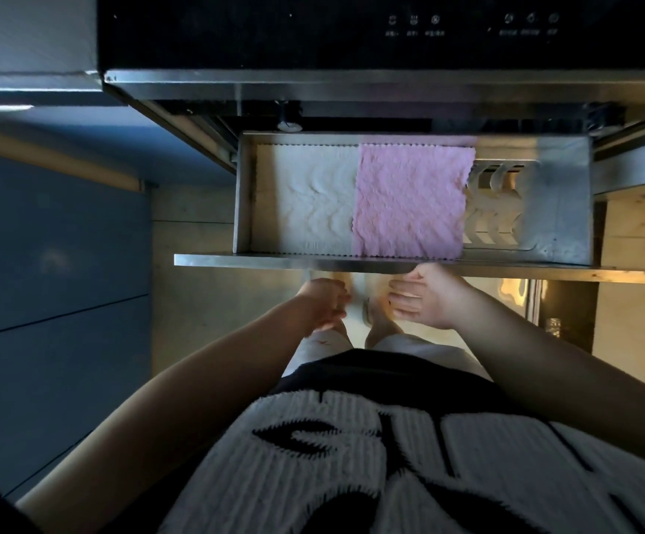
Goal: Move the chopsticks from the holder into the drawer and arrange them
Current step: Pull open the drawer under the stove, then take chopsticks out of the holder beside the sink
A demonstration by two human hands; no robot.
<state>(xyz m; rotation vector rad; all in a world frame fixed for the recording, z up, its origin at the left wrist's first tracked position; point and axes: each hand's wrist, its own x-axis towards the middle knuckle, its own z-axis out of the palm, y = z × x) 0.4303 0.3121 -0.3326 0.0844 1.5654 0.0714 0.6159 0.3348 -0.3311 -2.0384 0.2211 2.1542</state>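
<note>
The stainless-steel drawer (398, 260) is pulled out under a black cooktop. Inside lie a white cloth (305, 198) on the left and a pink cloth (409, 202) in the middle; a slotted metal floor (494, 210) shows on the right. No chopsticks or holder are in view. My right hand (425, 298) hangs just in front of the drawer's front edge. Its thumb tip is at the lip and its fingers are loosely curled around nothing. My left hand (325, 304) is beside it, a little lower, blurred, fingers loosely bent and holding nothing.
The black cooktop (390, 28) with touch controls overhangs the drawer at the top. Blue cabinet fronts (55, 264) run down the left side. A wooden floor (213, 302) and my feet lie below the hands. A dark opening with a bottle (554, 327) is at the right.
</note>
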